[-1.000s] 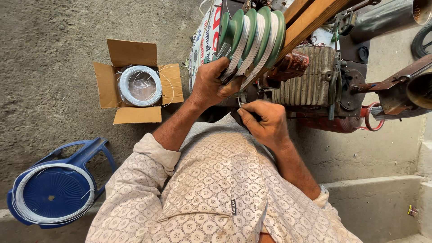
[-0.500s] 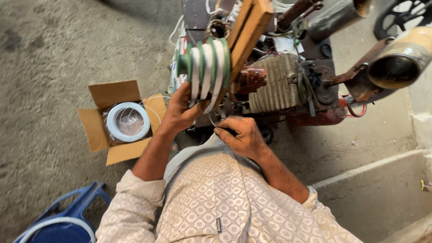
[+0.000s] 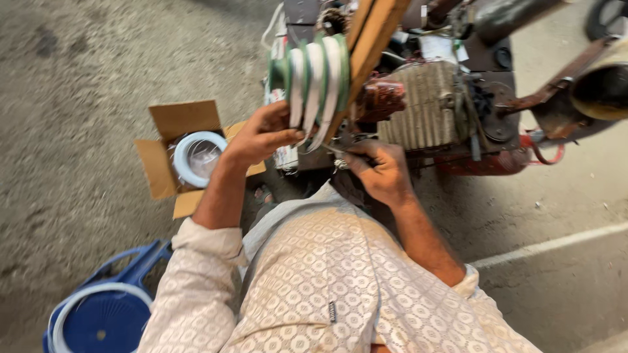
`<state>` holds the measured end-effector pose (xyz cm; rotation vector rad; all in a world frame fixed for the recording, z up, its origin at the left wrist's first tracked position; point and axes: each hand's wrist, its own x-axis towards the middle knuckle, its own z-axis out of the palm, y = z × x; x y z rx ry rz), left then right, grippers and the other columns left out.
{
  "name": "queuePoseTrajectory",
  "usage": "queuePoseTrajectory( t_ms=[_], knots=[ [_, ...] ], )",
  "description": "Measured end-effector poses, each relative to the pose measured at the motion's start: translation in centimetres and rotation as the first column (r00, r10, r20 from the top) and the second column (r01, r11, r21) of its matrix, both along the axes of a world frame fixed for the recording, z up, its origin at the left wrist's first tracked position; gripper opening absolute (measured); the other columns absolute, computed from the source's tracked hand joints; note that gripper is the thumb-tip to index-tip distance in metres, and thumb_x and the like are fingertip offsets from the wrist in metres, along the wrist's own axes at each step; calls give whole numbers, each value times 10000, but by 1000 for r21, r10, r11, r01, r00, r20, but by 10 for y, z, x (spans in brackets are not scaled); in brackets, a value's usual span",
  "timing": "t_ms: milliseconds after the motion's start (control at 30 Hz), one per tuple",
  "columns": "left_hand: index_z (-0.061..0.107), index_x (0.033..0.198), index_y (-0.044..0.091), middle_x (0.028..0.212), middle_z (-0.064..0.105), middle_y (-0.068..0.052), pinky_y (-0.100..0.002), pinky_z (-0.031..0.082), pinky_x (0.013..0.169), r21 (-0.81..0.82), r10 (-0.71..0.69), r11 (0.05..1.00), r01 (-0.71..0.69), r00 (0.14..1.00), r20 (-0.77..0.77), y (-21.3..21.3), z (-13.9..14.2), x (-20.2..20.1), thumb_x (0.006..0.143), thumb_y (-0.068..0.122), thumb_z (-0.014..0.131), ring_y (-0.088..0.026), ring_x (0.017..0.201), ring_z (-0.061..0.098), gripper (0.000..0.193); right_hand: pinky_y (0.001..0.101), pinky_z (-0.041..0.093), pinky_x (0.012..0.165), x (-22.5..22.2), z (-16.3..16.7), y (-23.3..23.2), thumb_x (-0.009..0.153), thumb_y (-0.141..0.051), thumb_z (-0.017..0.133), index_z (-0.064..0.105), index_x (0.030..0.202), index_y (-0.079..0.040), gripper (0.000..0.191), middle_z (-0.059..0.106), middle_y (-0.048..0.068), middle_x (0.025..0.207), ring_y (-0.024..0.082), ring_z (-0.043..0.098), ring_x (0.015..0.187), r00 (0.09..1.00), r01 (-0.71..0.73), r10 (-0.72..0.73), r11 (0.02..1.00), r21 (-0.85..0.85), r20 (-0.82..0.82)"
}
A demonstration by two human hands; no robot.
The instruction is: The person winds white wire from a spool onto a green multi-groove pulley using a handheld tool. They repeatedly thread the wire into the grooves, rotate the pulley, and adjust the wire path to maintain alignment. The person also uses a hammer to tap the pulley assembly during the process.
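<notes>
Engine assembly (image 3: 432,117): largest item, upper centre to right. Ribbed grey cylinder block, rust-red housing to its left, reddish frame below, dark pipe and a round drum mouth at the far right. It sits on the concrete floor (image 3: 78,65), within arm's reach of the person leaning over it.

Wooden beam (image 3: 373,33): slants across the top of the engine, just beside the pulley, apparently propping or bracing the machine.

Blue plastic stool (image 3: 98,314): lower left corner, with a pale ring lying around its seat; well apart from the hands.

Cardboard box (image 3: 170,163): flaps open, on the floor left of the engine, holding a round white-rimmed part in clear wrapping (image 3: 196,157). Set near, probably so the part is within reach.

Grooved pulley (image 3: 314,78): green with white grooves, mounted at the engine's left end, edge-on to the camera.

Left hand (image 3: 261,136): fingers partly curled, thumb and fingertips pressed to the pulley's lower rim, seemingly to steady it or stop it turning.

Right hand (image 3: 383,171): closed around a small metal tool (image 3: 340,155), held just below the pulley's hub. The tool's exact kind is too small to tell.
</notes>
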<state>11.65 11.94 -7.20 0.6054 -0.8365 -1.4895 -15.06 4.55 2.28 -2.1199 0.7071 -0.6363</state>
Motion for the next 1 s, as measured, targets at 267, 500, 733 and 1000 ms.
queuePoseTrajectory(
  t_ms=[267,500,733,1000],
  knots=[
    [594,1358,-32,1279,702,-113,-319,569,1034,-45,156,987,-157,987,-25,-1,4,-16,911,5,825,-162,1167,671,505,278,520,641,19,31,17,959,-91,764,735,989,28,126,726,92,829,147,678,714,998,-71,70,997,-38,-3],
    [584,1254,14,1190,698,-100,-347,605,1016,-22,319,947,-319,948,5,0,1,-27,868,31,864,-167,1130,687,478,297,540,675,40,44,22,991,-103,749,728,962,24,132,729,105,849,157,700,750,994,-97,103,983,-159,28],
    [638,1245,-9,1219,710,-122,-342,610,1006,-20,175,984,-177,983,-60,2,4,-18,908,42,815,-162,1139,692,384,281,539,658,43,44,-3,1025,-141,735,754,979,-6,143,747,88,852,146,702,751,996,-64,71,991,-121,56],
    [659,1245,-35,1180,747,-140,-361,599,1027,-3,321,947,-321,947,-28,-2,-3,-33,888,54,841,-189,1116,712,410,284,506,696,34,38,7,1007,-138,758,747,1007,-3,135,731,76,867,146,670,779,996,-57,65,991,-120,63]
  ],
)
